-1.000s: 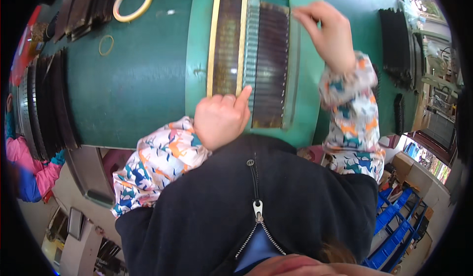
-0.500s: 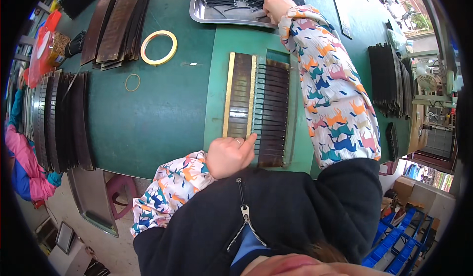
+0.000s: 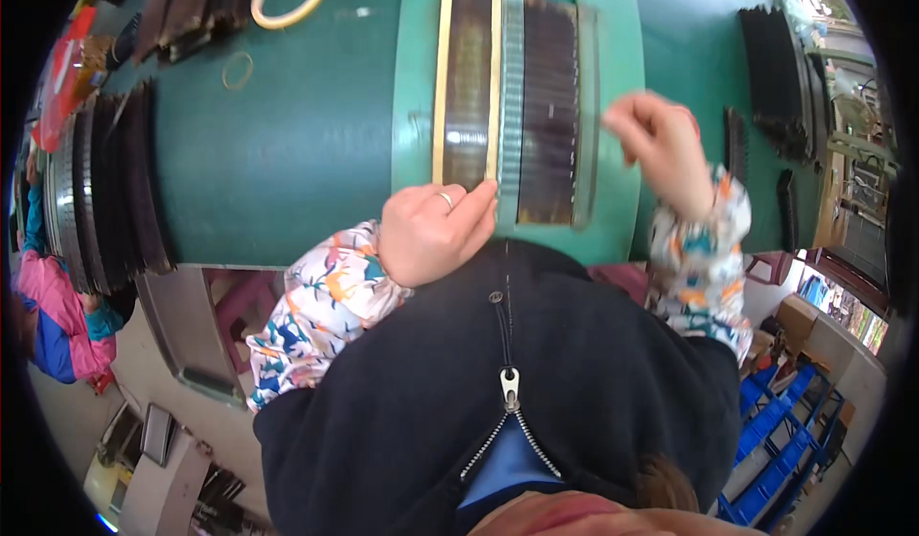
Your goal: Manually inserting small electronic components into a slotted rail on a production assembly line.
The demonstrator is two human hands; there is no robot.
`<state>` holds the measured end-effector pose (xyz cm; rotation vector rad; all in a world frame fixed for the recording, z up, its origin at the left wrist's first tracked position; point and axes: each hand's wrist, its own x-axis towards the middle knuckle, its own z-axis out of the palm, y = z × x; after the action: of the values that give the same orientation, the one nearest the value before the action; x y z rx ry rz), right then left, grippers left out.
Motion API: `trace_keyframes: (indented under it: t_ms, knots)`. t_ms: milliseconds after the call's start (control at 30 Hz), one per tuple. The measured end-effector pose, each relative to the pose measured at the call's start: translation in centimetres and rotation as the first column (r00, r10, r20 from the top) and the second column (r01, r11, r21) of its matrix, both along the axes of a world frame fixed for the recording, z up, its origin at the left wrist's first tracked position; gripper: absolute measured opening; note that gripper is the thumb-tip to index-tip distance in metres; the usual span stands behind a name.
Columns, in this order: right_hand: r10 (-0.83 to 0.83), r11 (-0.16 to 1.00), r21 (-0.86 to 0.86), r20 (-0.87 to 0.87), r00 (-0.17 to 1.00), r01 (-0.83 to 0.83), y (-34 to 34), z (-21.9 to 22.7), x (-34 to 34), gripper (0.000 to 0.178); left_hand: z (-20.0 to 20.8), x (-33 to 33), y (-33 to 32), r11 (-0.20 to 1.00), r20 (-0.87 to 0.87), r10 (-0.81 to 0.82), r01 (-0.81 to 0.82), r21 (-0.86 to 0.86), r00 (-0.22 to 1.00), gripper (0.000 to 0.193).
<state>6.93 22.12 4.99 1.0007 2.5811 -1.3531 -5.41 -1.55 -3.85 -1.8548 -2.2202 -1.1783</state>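
Observation:
A dark strip with brass-coloured edges (image 3: 467,86) lies lengthwise on the light green board (image 3: 418,67). My left hand (image 3: 428,233), wearing a ring, is closed at its near end, with the fingertips against the right brass edge. Right of that edge run a narrow toothed band (image 3: 512,105) and a dark brown plate (image 3: 549,115) with small light marks along its right side. My right hand (image 3: 665,148) hangs in the air right of the plate, blurred by motion. Its thumb and finger are pinched together; whatever is between them cannot be made out.
A yellow tape roll (image 3: 289,21) and a thin rubber band (image 3: 237,71) lie on the dark green table at left. Stacks of dark plates (image 3: 105,182) stand at the left edge, with more dark plates (image 3: 777,81) at right. A person in pink and blue (image 3: 62,316) is at far left.
My right hand has left the metal tray of black thin pieces and come back to the board's right side. The view has tilted nearer, taking the tray out. My left hand stays at the strip.

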Motion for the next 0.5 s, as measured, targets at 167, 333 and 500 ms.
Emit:
trace_keyframes:
  t_ms: [167, 333, 500]
  knots:
    - [-0.162, 0.960, -0.230, 0.000, 0.987, 0.158, -6.3, -4.7, 5.2, 0.019, -0.7, 1.2, -0.4, 0.994, -0.042, -0.104, 0.103, -0.031, 0.994, 0.024]
    - [-0.109, 0.964, -0.243, 0.019, 0.994, 0.110, -7.6, -6.2, 5.2, 0.018, -0.9, 2.3, -0.9, 0.996, -0.090, -0.081, 0.079, -0.029, 0.993, 0.026]
    - [-0.110, 0.973, -0.203, -0.009, 0.994, 0.106, -7.7, -6.6, 5.0, 0.022, -1.2, 2.7, -1.2, 0.998, -0.091, -0.062, 0.061, -0.014, 0.994, 0.026]
